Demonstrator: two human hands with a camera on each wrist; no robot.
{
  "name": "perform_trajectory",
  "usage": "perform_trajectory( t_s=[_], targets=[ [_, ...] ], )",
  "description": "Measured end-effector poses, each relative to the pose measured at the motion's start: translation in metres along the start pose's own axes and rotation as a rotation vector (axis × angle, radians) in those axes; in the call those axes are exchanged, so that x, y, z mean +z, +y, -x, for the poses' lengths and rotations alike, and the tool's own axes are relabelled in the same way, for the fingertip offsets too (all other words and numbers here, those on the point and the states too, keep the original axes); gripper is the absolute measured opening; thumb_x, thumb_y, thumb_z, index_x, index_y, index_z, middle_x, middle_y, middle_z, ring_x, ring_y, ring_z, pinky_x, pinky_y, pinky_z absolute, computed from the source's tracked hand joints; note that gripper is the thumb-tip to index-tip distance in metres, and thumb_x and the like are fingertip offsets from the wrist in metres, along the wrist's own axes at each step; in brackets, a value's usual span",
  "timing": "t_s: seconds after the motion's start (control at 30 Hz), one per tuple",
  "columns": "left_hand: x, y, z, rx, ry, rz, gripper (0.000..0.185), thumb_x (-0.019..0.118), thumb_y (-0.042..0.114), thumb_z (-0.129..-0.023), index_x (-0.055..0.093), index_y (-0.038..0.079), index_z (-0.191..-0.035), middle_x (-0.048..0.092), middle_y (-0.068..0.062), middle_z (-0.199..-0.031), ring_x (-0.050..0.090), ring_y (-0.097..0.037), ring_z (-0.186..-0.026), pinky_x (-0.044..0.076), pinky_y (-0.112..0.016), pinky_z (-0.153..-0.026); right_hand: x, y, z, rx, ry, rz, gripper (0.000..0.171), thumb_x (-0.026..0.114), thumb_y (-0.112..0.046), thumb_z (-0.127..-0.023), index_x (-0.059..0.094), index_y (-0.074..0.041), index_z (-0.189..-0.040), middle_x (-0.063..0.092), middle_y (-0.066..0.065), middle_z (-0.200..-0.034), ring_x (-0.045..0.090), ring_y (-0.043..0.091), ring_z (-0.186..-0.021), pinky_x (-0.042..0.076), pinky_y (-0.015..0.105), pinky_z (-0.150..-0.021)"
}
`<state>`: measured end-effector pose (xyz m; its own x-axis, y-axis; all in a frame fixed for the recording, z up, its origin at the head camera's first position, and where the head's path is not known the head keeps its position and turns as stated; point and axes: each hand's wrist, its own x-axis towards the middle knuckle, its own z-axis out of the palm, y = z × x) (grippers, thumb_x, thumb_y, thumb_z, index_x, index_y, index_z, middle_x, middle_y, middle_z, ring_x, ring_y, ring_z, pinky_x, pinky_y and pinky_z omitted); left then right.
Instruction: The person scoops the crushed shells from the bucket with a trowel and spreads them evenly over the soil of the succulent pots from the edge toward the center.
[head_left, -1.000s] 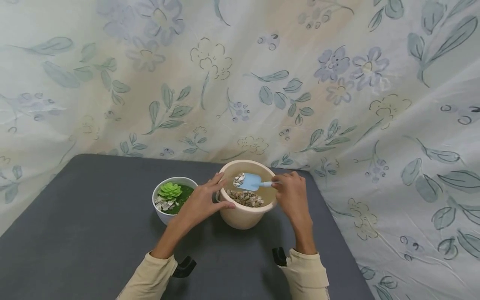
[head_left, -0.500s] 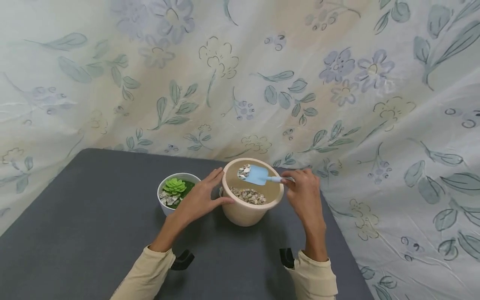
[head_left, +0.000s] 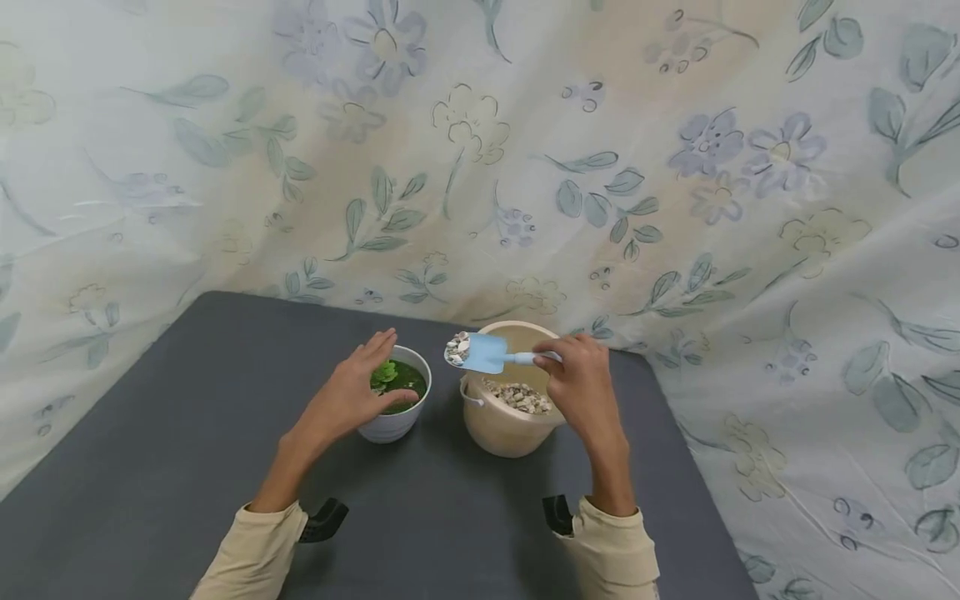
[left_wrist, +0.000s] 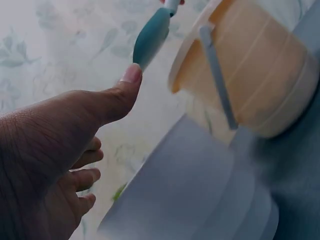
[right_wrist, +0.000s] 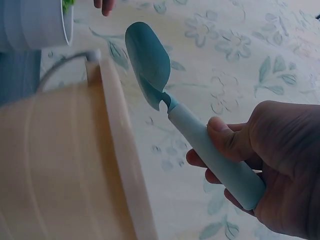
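My right hand (head_left: 583, 379) grips the handle of a small light-blue trowel (head_left: 486, 353). Whitish pebbles (head_left: 457, 347) lie on its blade, which is over the left rim of a beige bucket (head_left: 504, 435). More pebbles (head_left: 521, 397) cover the bottom of that bucket. My left hand (head_left: 341, 392), thumb and fingers spread, is over the left side of a white pot (head_left: 388, 428) and holds nothing. Inside the pot show a green succulent (head_left: 384, 375) and a dark green mossy surface (head_left: 407, 381); the hand hides part of both. In the right wrist view the fingers wrap the trowel handle (right_wrist: 215, 155).
A dark grey table (head_left: 420, 533) bears the pot and the bucket, with a gap between them. The bucket's handle (left_wrist: 218, 77) hangs at its side. Behind and to the right rises a floral cloth (head_left: 480, 167).
My left hand has left the bucket's rim and moved left to the white pot. The loaded trowel has shifted left from above the bucket's inside to its left rim.
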<state>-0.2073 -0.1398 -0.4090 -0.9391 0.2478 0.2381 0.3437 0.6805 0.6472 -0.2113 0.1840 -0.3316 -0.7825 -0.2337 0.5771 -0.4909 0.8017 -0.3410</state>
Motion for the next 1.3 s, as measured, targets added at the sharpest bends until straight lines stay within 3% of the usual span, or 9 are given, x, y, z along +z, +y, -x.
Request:
perform_trajectory(
  t_s=[0.27, 0.47, 0.67, 1.07, 1.3],
  targets=[
    [-0.016, -0.029, 0.009, -0.038, -0.063, -0.016, 0.112, 0.085, 0.047, -0.085, 0.023, -0.001, -0.165, 0.021, -0.023, -0.174, 0.019, -0.048, -0.160, 0.018, -0.067, -0.128, 0.030, -0.024, -0.016, -0.066, -0.040, -0.047, 0.010, 0.079, -0.003, -0.089, 0.082, -0.005, -0.099, 0.081, 0.010, -0.097, 0.061, 0.029, -0.092, 0.045, 0.053, -0.091],
    [-0.020, -0.035, 0.011, -0.112, -0.125, -0.030, 0.124, 0.087, 0.053, -0.081, 0.016, -0.005, -0.165, 0.021, -0.030, -0.171, 0.028, -0.058, -0.152, 0.033, -0.073, -0.118, 0.055, -0.036, -0.021, -0.142, -0.080, -0.065, 0.009, 0.082, -0.003, -0.087, 0.083, -0.007, -0.096, 0.081, 0.006, -0.094, 0.064, 0.026, -0.096, 0.049, 0.045, -0.088],
    [-0.020, -0.036, 0.011, -0.162, -0.154, -0.022, 0.130, 0.087, 0.059, -0.078, 0.015, -0.005, -0.165, 0.034, -0.034, -0.164, 0.047, -0.054, -0.144, 0.049, -0.066, -0.107, 0.077, -0.046, -0.023, -0.218, -0.109, -0.052, 0.011, 0.083, -0.004, -0.088, 0.083, -0.010, -0.097, 0.079, 0.001, -0.091, 0.060, 0.022, -0.093, 0.047, 0.044, -0.087],
    [-0.020, -0.040, 0.014, -0.204, -0.144, -0.003, 0.130, 0.087, 0.062, -0.077, 0.017, -0.002, -0.166, 0.047, -0.034, -0.156, 0.058, -0.045, -0.133, 0.054, -0.058, -0.099, 0.089, -0.067, -0.022, -0.470, 0.052, 0.159, 0.014, 0.082, -0.003, -0.088, 0.083, -0.011, -0.099, 0.080, 0.001, -0.098, 0.064, 0.022, -0.101, 0.050, 0.039, -0.100],
    [-0.023, -0.041, 0.012, -0.203, -0.156, -0.004, 0.129, 0.088, 0.060, -0.076, 0.019, -0.002, -0.166, 0.041, -0.034, -0.160, 0.051, -0.051, -0.141, 0.053, -0.062, -0.103, 0.090, -0.070, -0.019, -0.591, 0.164, 0.238, 0.012, 0.077, -0.004, -0.093, 0.083, -0.011, -0.100, 0.081, 0.002, -0.102, 0.067, 0.022, -0.105, 0.051, 0.037, -0.106]
  ],
)
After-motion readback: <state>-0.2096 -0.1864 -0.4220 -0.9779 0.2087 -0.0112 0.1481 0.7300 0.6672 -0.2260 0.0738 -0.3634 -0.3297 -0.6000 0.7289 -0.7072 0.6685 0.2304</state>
